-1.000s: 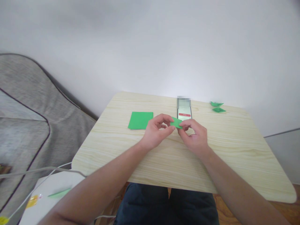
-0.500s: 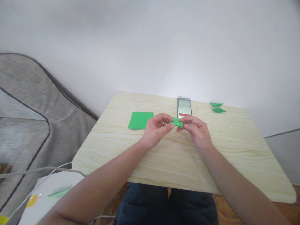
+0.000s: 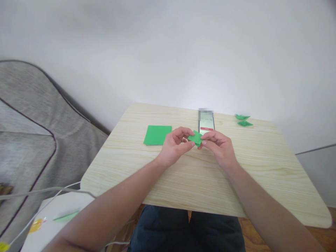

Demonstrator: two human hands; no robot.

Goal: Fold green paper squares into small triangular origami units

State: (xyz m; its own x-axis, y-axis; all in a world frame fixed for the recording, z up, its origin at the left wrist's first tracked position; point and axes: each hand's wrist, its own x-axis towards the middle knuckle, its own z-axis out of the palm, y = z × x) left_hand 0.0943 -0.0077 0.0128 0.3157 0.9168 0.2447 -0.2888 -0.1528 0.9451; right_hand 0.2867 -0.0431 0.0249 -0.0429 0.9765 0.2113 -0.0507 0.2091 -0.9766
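A small folded piece of green paper (image 3: 195, 138) is held above the table, between my two hands. My left hand (image 3: 175, 144) pinches its left side with thumb and fingers. On the right side, my right hand (image 3: 219, 146) grips the paper's edge between thumb and forefinger. Left of my left hand lies a stack of square green paper (image 3: 157, 135), partly covered by that hand. Behind the hands a phone (image 3: 206, 120) lies on the table with its screen lit, its near end hidden by my right hand.
Two small folded green paper boats (image 3: 245, 123) sit at the back right of the wooden table (image 3: 194, 189), near the white wall. Low on the left, a white surface (image 3: 49, 231) bears another green paper piece (image 3: 66, 216). A cable (image 3: 52, 189) crosses above it, beside a grey sofa (image 3: 73, 129).
The folded green paper has turned in my fingers, from a narrow strip to a squarer, slanted shape. My right fingers have shifted slightly left. The stack and boats have stayed put.
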